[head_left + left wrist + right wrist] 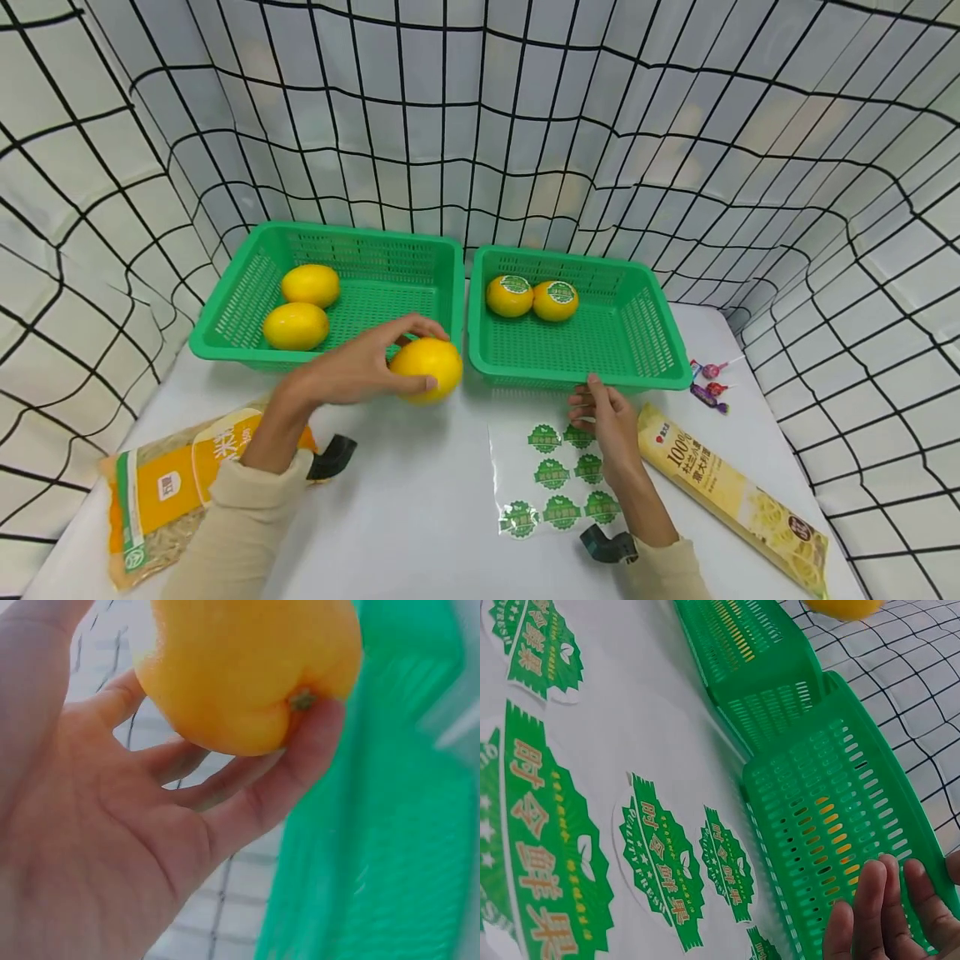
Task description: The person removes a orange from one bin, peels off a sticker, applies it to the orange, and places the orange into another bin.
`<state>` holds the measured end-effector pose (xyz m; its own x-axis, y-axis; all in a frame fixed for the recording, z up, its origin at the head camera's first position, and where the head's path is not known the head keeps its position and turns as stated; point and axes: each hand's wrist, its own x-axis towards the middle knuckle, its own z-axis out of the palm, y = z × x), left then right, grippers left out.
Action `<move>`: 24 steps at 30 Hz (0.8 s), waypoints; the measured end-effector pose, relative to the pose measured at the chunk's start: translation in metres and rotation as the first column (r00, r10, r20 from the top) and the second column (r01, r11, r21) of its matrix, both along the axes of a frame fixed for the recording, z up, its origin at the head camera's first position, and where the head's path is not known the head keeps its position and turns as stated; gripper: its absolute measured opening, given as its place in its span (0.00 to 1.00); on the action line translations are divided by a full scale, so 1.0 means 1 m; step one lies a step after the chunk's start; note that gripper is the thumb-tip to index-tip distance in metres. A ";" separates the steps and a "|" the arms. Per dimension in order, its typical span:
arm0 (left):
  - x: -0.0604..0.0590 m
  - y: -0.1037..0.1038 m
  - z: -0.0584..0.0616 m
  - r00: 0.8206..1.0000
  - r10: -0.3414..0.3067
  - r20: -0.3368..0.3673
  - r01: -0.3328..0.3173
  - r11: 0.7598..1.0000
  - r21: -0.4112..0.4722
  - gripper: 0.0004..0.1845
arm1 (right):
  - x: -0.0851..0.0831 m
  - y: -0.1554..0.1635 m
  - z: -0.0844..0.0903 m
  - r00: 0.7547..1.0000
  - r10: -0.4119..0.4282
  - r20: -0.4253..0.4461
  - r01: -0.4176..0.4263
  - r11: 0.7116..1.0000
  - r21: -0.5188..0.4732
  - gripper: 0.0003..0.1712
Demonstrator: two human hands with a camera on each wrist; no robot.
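My left hand [435,357] grips a plain yellow citrus fruit [427,367] just above the white table, in front of the gap between two green baskets; in the left wrist view its fingers [247,802] curl under the fruit [240,667]. The left basket [225,325] holds two unlabelled fruits [296,325]. The right basket [667,358] holds two fruits with green stickers [532,298]. My right hand [592,404] rests flat on a sheet of green stickers [558,479], its fingertips [885,907] at the right basket's front wall [832,802].
An orange and yellow food bag [157,492] lies at the front left. A long yellow noodle packet [735,500] lies at the right, with small lollipops [708,383] beyond it. Grid-patterned cloth walls [480,125] enclose the table on three sides.
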<state>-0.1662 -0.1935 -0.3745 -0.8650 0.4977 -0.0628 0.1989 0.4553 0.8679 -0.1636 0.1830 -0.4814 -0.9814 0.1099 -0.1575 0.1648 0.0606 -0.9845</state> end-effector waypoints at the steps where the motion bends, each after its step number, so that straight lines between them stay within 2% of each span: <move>1: 0.008 0.008 -0.008 1.000 -0.022 0.012 0.022 1.000 0.013 0.26 | 0.002 0.001 -0.001 1.000 -0.002 -0.001 0.002 1.000 0.004 0.36; 3: 0.022 0.026 -0.029 0.997 -0.064 0.036 0.063 0.998 0.016 0.27 | 0.005 0.002 -0.002 1.000 0.015 -0.011 -0.014 1.000 0.027 0.35; 5: 0.035 0.043 -0.053 0.995 -0.083 0.049 0.083 0.997 0.000 0.28 | 0.009 0.002 -0.003 0.997 0.073 -0.022 -0.071 0.993 0.091 0.30; 6: 0.041 0.050 -0.063 0.996 -0.079 0.051 0.080 0.997 -0.016 0.28 | 0.011 0.003 -0.005 0.991 0.128 -0.034 -0.121 0.981 0.152 0.26; 7: 0.046 0.056 -0.073 0.997 -0.067 0.050 0.068 0.997 -0.024 0.29 | 0.013 0.002 -0.007 0.981 0.190 -0.042 -0.175 0.957 0.233 0.22; 8: 0.050 0.062 -0.082 0.998 -0.045 0.049 0.047 0.998 -0.031 0.30 | 0.014 0.002 -0.009 0.967 0.253 -0.042 -0.227 0.920 0.320 0.18; 9: 0.054 0.066 -0.088 0.999 -0.021 0.039 0.022 0.999 -0.035 0.31 | 0.015 0.001 -0.011 0.948 0.317 -0.041 -0.271 0.867 0.418 0.16; 12: 0.064 0.071 -0.099 0.998 0.055 0.025 -0.055 0.998 -0.005 0.33 | 0.016 -0.002 -0.019 0.901 0.433 -0.024 -0.314 0.689 0.654 0.15; 13: 0.067 0.071 -0.101 0.997 0.072 0.033 -0.073 0.997 0.022 0.34 | 0.016 -0.004 -0.020 0.895 0.445 -0.009 -0.315 0.648 0.694 0.15; 15: 0.074 0.069 -0.104 0.995 0.094 0.040 -0.096 0.994 0.056 0.35 | 0.015 -0.006 -0.021 0.889 0.457 0.009 -0.317 0.601 0.733 0.15; 17: 0.079 0.066 -0.107 0.993 0.109 0.045 -0.112 0.990 0.085 0.36 | 0.014 -0.007 -0.020 0.886 0.464 0.023 -0.331 0.596 0.732 0.13; 19: 0.081 0.063 -0.110 0.993 0.117 0.032 -0.119 0.987 0.107 0.37 | 0.012 -0.008 -0.018 0.880 0.475 0.027 -0.346 0.602 0.719 0.10; 24: 0.078 0.064 -0.114 0.993 0.119 -0.018 -0.115 0.984 0.136 0.37 | 0.007 -0.005 -0.012 0.864 0.503 0.038 -0.399 0.635 0.662 0.08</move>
